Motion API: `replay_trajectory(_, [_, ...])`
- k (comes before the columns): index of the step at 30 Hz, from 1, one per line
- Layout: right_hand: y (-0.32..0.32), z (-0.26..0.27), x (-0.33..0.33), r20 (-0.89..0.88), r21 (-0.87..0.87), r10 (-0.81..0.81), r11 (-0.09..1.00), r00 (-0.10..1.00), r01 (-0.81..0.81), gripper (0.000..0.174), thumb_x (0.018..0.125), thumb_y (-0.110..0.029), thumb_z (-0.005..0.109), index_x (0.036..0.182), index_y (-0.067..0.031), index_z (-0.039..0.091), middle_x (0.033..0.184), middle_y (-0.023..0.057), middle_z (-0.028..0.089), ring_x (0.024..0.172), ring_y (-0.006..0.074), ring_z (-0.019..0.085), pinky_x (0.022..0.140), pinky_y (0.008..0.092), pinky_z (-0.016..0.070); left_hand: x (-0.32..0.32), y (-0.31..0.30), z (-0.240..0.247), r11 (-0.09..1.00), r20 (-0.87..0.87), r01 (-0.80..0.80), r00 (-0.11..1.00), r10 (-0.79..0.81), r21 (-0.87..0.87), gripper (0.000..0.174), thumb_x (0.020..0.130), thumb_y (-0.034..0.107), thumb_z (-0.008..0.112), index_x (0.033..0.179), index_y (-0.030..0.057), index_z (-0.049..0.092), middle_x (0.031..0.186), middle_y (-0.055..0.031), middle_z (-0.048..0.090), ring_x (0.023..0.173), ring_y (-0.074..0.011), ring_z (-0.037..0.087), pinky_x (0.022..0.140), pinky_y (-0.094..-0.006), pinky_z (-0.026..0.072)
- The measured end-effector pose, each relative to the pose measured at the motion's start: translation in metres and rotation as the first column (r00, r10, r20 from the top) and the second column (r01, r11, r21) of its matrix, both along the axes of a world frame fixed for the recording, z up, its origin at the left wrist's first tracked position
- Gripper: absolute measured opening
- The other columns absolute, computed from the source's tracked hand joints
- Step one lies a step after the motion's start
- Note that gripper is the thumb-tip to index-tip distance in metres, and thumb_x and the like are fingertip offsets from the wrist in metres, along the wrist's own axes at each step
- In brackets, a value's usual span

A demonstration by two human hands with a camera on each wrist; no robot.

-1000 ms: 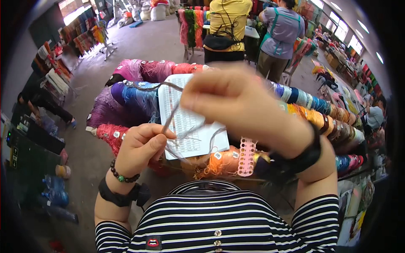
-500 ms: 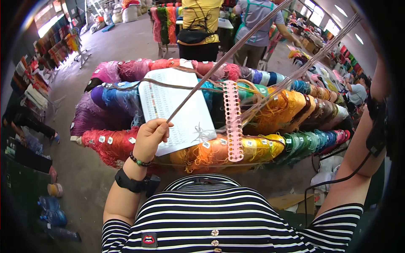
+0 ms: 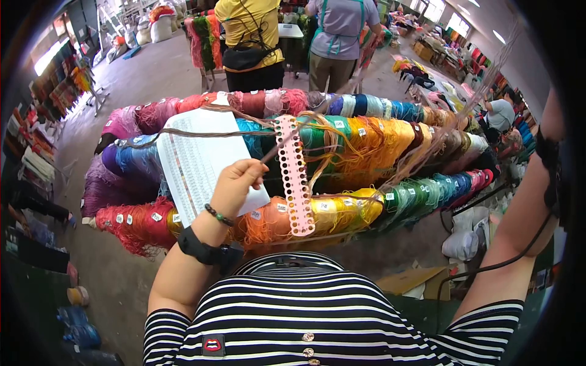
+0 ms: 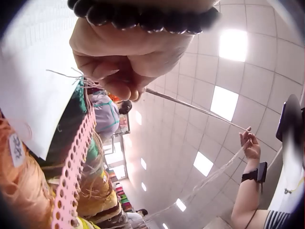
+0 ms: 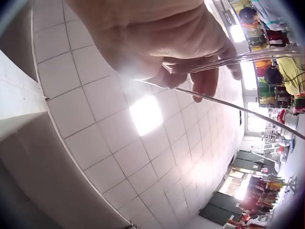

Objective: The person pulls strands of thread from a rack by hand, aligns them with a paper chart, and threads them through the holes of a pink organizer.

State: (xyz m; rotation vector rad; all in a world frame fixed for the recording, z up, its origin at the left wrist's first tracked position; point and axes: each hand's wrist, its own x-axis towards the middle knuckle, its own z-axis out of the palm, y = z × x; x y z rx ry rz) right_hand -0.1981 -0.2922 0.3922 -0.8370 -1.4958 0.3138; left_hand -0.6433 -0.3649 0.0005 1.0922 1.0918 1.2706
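My left hand pinches one end of a greyish-brown embroidery thread between thumb and fingers, over the lower right of a white printed chart. The thread runs up, stretched straight, to my right hand, which is raised high at the right, outside the head view. In the right wrist view my right hand has the thread caught among its curled fingers, and a looser bundle of strands trails down from it toward the skeins. A pink thread card with punched holes lies just right of my left hand.
Rows of numbered, coloured thread skeins hang on a rack before me. Brown strands lie across the chart. Two people, in a yellow shirt and a grey shirt, stand beyond. A black cable hangs from my right arm.
My right hand has swung from over the chart up to the right, drawing the thread straight. My left hand keeps its pinch and has shifted right across the chart. The head view has turned right.
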Motion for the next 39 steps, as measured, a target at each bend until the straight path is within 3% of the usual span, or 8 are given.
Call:
replay_trajectory(2, [0.008, -0.011, -0.013, 0.006, -0.042, 0.042, 0.998, 0.999, -0.042, 0.022, 0.091, -0.027, 0.059, 0.095, -0.007, 0.068, 0.072, -0.0044, 0.051, 0.056, 0.0044, 0.038, 0.051, 0.0234, 0.0293, 0.016, 0.006, -0.019, 0.988, -0.002, 0.148, 0.989, -0.148, -0.042, 0.022, 0.094, 0.024, 0.059, 0.099, 0.0053, 0.068, 0.08, -0.0004, 0.065, 0.068, -0.0069, 0.058, 0.061, -0.0191, 0.0425])
replay_trajectory(6, [0.027, -0.073, -0.066, 0.052, -0.211, 0.163, 0.966, 0.985, -0.148, 0.023, 0.092, -0.028, 0.059, 0.096, -0.0077, 0.068, 0.07, -0.0063, 0.05, 0.054, 0.0026, 0.035, 0.05, 0.0226, 0.0267, 0.042, -0.004, -0.009, 0.849, -0.554, 0.528, 0.705, -0.443, -0.006, 0.032, 0.092, 0.023, 0.061, 0.113, -0.0006, 0.064, 0.102, -0.0099, 0.068, 0.085, -0.0152, 0.065, 0.08, -0.0263, 0.0509])
replay_trajectory(8, [0.035, -0.132, -0.101, 0.261, -0.222, 0.138, 0.972, 0.955, -0.08, 0.018, 0.09, -0.024, 0.062, 0.095, -0.0086, 0.07, 0.075, -0.0054, 0.057, 0.059, 0.0025, 0.044, 0.054, 0.0208, 0.0347, 0.04, 0.0, -0.011, 0.914, -0.531, 0.403, 0.784, -0.323, 0.039, 0.032, 0.09, 0.022, 0.063, 0.112, -0.0015, 0.064, 0.099, -0.0114, 0.068, 0.088, -0.016, 0.064, 0.08, -0.0282, 0.0509])
replay_trajectory(10, [0.061, -0.216, -0.13, 0.119, -0.387, 0.413, 0.857, 0.903, -0.341, 0.011, 0.084, -0.012, 0.066, 0.094, -0.0077, 0.069, 0.087, -0.0004, 0.068, 0.079, 0.0084, 0.061, 0.074, 0.0254, 0.0487, 0.03, 0.02, -0.019, 0.965, -0.407, 0.261, 0.885, -0.225, 0.035, 0.033, 0.088, 0.024, 0.064, 0.109, -0.0006, 0.065, 0.096, -0.0142, 0.068, 0.086, -0.0199, 0.064, 0.079, -0.0306, 0.0509])
replay_trajectory(14, [0.057, -0.333, -0.207, 0.234, -0.67, 0.545, 0.69, 0.805, -0.273, 0.021, 0.086, -0.017, 0.065, 0.094, 0.0013, 0.07, 0.084, 0.0056, 0.068, 0.077, 0.0119, 0.061, 0.072, 0.0274, 0.0489, 0.014, 0.045, 0.015, 0.989, -0.381, -0.084, 0.924, 0.033, -0.12, 0.026, 0.092, 0.02, 0.058, 0.112, 0.0032, 0.062, 0.101, -0.0046, 0.064, 0.08, -0.0103, 0.059, 0.066, -0.0252, 0.0514])
replay_trajectory(19, [0.073, -0.401, -0.253, 0.114, -0.694, 0.605, 0.616, 0.788, -0.373, 0.025, 0.092, -0.021, 0.058, 0.085, 0.0017, 0.067, 0.063, 0.0014, 0.06, 0.052, 0.0087, 0.054, 0.047, 0.0253, 0.0436, 0.026, 0.076, 0.005, 0.962, -0.272, -0.13, 0.96, 0.061, -0.241, 0.03, 0.093, 0.017, 0.053, 0.12, 0.0039, 0.051, 0.112, -0.0063, 0.06, 0.094, -0.0132, 0.06, 0.073, -0.0278, 0.0522])
replay_trajectory(29, [0.086, -0.403, -0.258, -0.286, -0.837, 0.505, 0.283, 0.815, -0.468, 0.026, 0.094, -0.018, 0.05, 0.075, -0.0033, 0.06, 0.059, 0.002, 0.058, 0.047, 0.0098, 0.053, 0.044, 0.023, 0.0423, 0.03, 0.106, -0.025, 0.99, -0.113, -0.139, 0.985, 0.134, -0.038, 0.036, 0.086, 0.002, 0.059, 0.12, 0.0011, 0.046, 0.099, -0.0066, 0.064, 0.078, -0.0088, 0.062, 0.055, -0.0178, 0.0421])
replay_trajectory(39, [0.084, -0.382, -0.256, -0.078, -0.856, 0.575, 0.38, 0.814, -0.35, 0.024, 0.09, -0.016, 0.05, 0.074, -0.0023, 0.062, 0.06, 0.0034, 0.061, 0.048, 0.01, 0.055, 0.046, 0.0243, 0.0437, 0.036, 0.108, -0.016, 0.988, -0.153, -0.145, 0.979, 0.137, -0.046, 0.039, 0.082, 0.001, 0.062, 0.118, 0.0011, 0.046, 0.082, -0.0051, 0.066, 0.067, -0.0086, 0.063, 0.052, -0.0214, 0.046])
